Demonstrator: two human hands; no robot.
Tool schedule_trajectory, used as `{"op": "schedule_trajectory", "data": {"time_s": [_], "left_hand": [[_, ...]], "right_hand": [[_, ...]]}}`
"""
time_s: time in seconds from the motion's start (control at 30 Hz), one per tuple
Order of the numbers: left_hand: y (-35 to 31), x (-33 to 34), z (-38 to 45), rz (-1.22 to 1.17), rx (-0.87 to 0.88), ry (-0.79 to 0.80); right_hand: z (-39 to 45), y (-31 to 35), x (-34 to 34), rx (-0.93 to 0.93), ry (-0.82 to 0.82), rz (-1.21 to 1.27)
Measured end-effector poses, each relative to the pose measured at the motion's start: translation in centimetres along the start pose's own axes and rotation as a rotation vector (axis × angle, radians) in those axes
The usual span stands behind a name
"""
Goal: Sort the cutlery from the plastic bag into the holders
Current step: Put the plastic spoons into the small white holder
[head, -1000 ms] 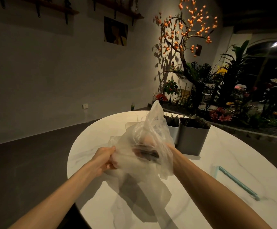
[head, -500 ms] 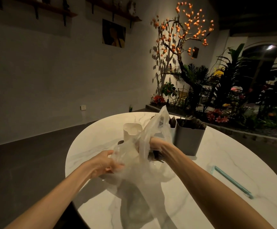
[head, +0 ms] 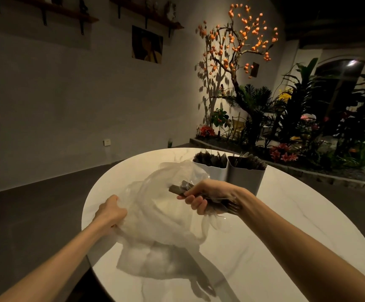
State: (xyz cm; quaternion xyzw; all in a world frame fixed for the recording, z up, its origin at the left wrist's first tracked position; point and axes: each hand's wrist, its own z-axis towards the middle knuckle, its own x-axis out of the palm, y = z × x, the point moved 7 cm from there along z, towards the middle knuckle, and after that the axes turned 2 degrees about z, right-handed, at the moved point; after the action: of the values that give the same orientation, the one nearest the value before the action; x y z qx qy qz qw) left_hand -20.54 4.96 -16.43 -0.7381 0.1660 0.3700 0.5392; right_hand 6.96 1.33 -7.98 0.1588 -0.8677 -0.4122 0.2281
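A clear plastic bag [head: 155,205] hangs crumpled above the white marble table [head: 286,225]. My left hand [head: 111,211] grips the bag's left edge. My right hand [head: 207,196] is out of the bag and grips a bundle of dark cutlery [head: 178,189], handle ends pointing left, tips sticking out past my wrist. Two grey holders stand behind: the left holder [head: 214,171] and the right holder [head: 245,178], both with dark cutlery in them. A third, pale holder shows only dimly through the bag.
The round table's edge curves close on the left, with dark floor beyond. A planted bed with a lit orange tree [head: 238,51] lies behind the table on the right. The bag's shadow [head: 177,264] falls on the near tabletop.
My right hand has come out of the bag with a bundle of cutlery and moved right. My left hand pulled the bag's edge down and left; the bag has opened wider.
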Motion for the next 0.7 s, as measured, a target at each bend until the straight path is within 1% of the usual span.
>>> {"op": "schedule_trajectory", "data": {"time_s": [0.07,0.1,0.13,0.2,0.23,0.27,0.33,0.4,0.47,0.57,0.6,0.7], "left_hand": [[-0.6,-0.5,0.1,0.146,0.036,-0.022],[-1.6,-0.9,0.0,0.154,0.079,-0.062],[-3.0,-1.4,-0.6,0.103,0.158,-0.121],[-6.8,-2.7,-2.4,-0.115,0.405,-0.239],[-8.9,-2.9,-3.4,-0.238,0.529,-0.240],[-10.9,-2.7,-4.6,-0.338,0.623,-0.176],[-14.4,-0.3,-6.8,-0.441,0.735,0.083],[-16.2,3.2,-8.5,-0.397,0.783,0.324],[-16.1,6.7,-9.1,-0.300,0.790,0.464],[-13.4,9.9,-8.2,-0.183,0.723,0.546],[-12.3,10.3,-8.0,-0.109,0.693,0.546],[-9.1,11.0,-6.9,0.151,0.692,0.505]], "right_hand": [[-1.2,-0.4,-0.8,0.008,0.020,-0.045],[-1.8,-0.6,-1.1,0.001,0.029,-0.051],[-2.4,-0.8,-1.5,-0.008,0.037,-0.049],[-3.4,-1.4,-1.8,-0.037,0.053,-0.047],[-3.9,-1.7,-1.9,-0.053,0.057,-0.050],[-4.3,-1.9,-1.9,-0.067,0.062,-0.056],[-4.9,-2.5,-2.0,-0.089,0.079,-0.074],[-5.5,-2.9,-2.0,-0.100,0.104,-0.088],[-6.4,-3.0,-2.4,-0.107,0.112,-0.105],[-8.0,-3.1,-4.2,-0.102,0.038,-0.165],[-8.6,-3.2,-5.1,-0.098,0.004,-0.171],[-10.0,-3.6,-7.5,-0.103,-0.090,-0.165]]}}
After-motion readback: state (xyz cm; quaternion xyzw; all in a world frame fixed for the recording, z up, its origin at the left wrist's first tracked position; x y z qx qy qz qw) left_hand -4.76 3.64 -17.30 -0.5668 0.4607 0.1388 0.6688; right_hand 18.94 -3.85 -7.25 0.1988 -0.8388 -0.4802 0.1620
